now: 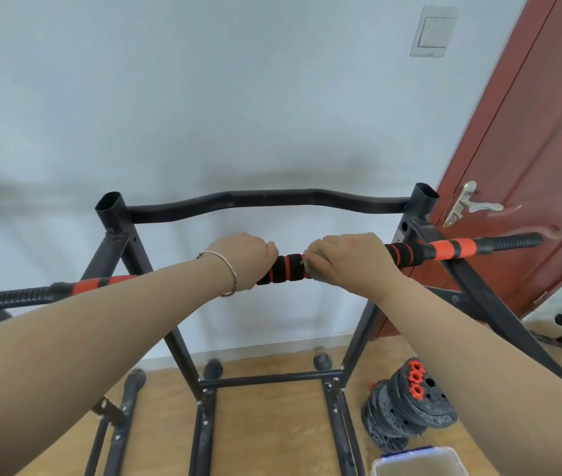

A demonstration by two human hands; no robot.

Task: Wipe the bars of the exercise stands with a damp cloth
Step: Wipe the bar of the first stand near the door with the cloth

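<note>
Clamping the padded bar [288, 269] overhand: left hand [247, 257], right hand [348, 259] (cloth [320, 277] pinned beneath), close together

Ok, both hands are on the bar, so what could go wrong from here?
The bar may only rest loose on the stand; hard rubbing with the cloth under the right hand could roll or slide it off, towards the plates on the floor.
Its right end seems close to the door; a sideways shove might strike it.
The left hand grips foam; if that gets damp, the grip may slip.
</note>
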